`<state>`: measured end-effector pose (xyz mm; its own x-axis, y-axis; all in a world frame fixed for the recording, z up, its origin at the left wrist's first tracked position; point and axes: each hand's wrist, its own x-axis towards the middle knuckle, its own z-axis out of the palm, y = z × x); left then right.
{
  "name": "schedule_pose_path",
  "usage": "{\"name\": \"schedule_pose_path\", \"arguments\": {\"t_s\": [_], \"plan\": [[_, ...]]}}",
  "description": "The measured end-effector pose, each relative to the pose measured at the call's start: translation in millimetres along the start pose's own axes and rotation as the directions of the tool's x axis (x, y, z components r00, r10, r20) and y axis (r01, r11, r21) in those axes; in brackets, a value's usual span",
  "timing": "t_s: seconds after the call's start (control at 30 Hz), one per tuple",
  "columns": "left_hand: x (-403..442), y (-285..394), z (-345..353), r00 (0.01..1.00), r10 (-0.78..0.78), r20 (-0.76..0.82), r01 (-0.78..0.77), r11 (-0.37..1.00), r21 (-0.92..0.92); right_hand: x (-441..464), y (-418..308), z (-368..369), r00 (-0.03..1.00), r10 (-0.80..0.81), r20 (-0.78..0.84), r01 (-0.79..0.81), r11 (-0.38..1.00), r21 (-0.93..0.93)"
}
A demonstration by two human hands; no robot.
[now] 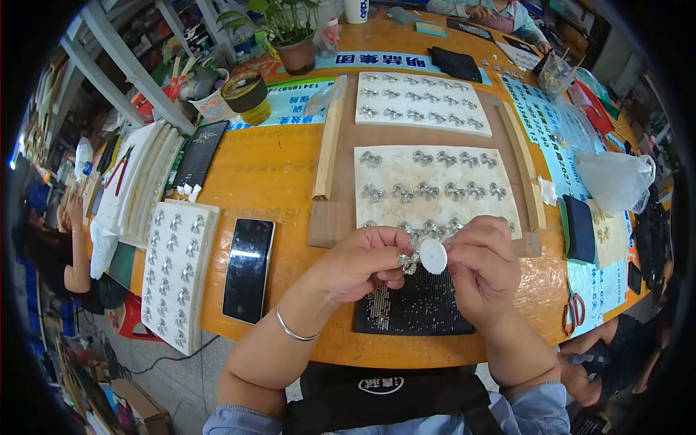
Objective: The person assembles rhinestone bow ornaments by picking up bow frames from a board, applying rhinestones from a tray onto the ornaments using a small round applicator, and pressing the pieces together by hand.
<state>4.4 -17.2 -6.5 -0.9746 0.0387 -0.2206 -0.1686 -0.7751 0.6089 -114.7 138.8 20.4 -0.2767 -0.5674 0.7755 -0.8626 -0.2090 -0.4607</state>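
Between the closed fingertips of my left hand (366,267) is a small silver bow-shaped ornament (409,262). My right hand (484,268) pinches a small round white disc (433,257) close against the ornament's right side; whether they touch I cannot tell. Below both hands lies a black ridged mat (413,315) scattered with tiny pale stones. Just beyond the hands, a white board (395,172) carries rows of similar silver bows, and my fingers hide part of its nearest row.
A second white board (435,125) of bows lies farther back, between wooden rails (330,141). On the left are a phone (249,270), another board of bows (174,272) and a drink jar (250,98). Scissors (574,310) lie right. Other people sit around the table.
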Motion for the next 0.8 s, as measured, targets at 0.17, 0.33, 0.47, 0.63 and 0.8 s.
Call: {"name": "schedule_pose_path", "arguments": {"t_s": [0.17,0.33,0.47,0.63,0.8], "plan": [[0.0,-0.1,0.5,1.000,-0.012,-0.023,0.012,1.000,-0.008,-0.6,0.2,0.8,1.000,0.008,0.006,-0.008,1.000,-0.022],[0.1,-0.2,0.4,1.000,-0.008,-0.014,0.008,1.000,-0.016,-1.4,1.0,1.5,1.000,0.018,0.006,-0.018,0.999,-0.028],[0.2,0.2,-0.1,1.000,-0.010,-0.008,0.010,1.000,-0.010,-1.4,1.6,1.9,1.000,0.010,0.006,-0.010,1.000,-0.029],[0.5,-0.7,-0.6,1.000,-0.009,-0.005,0.008,1.000,-0.012,-1.3,1.8,1.6,1.000,0.014,0.018,-0.014,0.999,-0.031],[0.2,-0.2,0.2,1.000,-0.010,0.009,0.010,1.000,-0.006,-1.8,2.9,2.2,1.000,0.008,0.017,-0.008,1.000,-0.030]]}}
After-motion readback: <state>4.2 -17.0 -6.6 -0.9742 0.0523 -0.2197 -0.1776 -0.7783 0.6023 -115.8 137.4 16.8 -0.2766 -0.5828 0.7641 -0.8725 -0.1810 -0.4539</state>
